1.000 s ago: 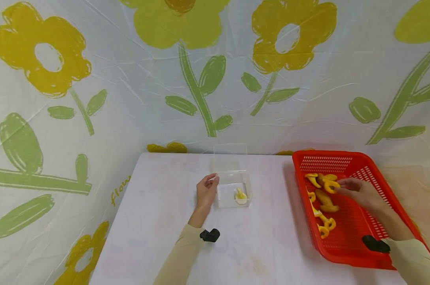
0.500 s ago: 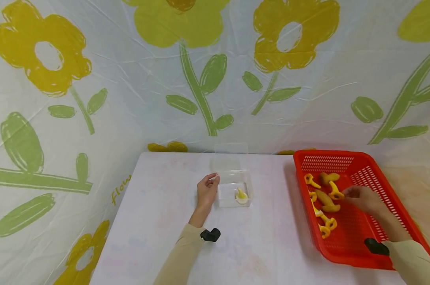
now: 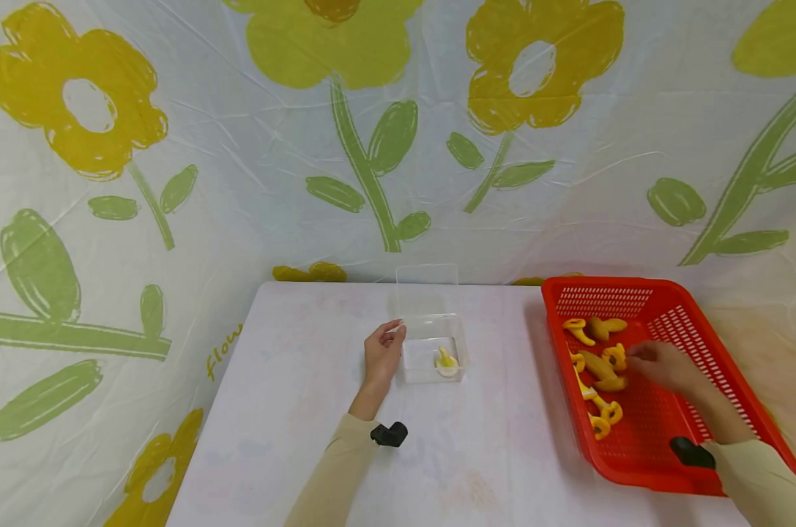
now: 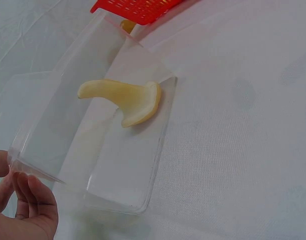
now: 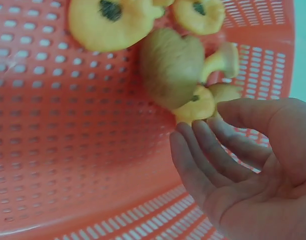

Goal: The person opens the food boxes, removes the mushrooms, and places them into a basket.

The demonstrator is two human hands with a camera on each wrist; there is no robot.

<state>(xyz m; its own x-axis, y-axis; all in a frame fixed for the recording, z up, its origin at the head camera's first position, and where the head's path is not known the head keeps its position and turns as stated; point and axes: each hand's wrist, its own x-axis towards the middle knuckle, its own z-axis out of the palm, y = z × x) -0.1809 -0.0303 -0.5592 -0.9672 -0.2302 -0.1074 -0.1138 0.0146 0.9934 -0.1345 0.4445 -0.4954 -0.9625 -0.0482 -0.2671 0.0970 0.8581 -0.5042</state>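
Note:
My left hand (image 3: 383, 353) pinches the left rim of a clear plastic box (image 3: 433, 377), thumb and fingers on either side of the wall. Inside the box lies a pale yellow mushroom (image 4: 124, 97), on its side with the cap toward the box's near right corner. Over at the red basket (image 3: 644, 477), my right hand (image 3: 664, 366) reaches in and pinches the edge of a yellow mushroom (image 5: 197, 107) between thumb and fingertips. A larger brown mushroom (image 5: 170, 67) sits right beside it and partly covers it in the right wrist view.
More yellow mushrooms (image 3: 608, 411) lie along the basket's left wall. Another brown mushroom (image 3: 605, 329) rests near its far end. A clear lid (image 3: 427, 289) stands up behind the box. The flowered cloth wall (image 3: 259, 219) rises past the table's (image 3: 318, 395) far edge.
The yellow mushroom at my right fingertips has turned and come lower in the basket, uncovering more of the far brown mushroom. My left hand and the box have stayed put.

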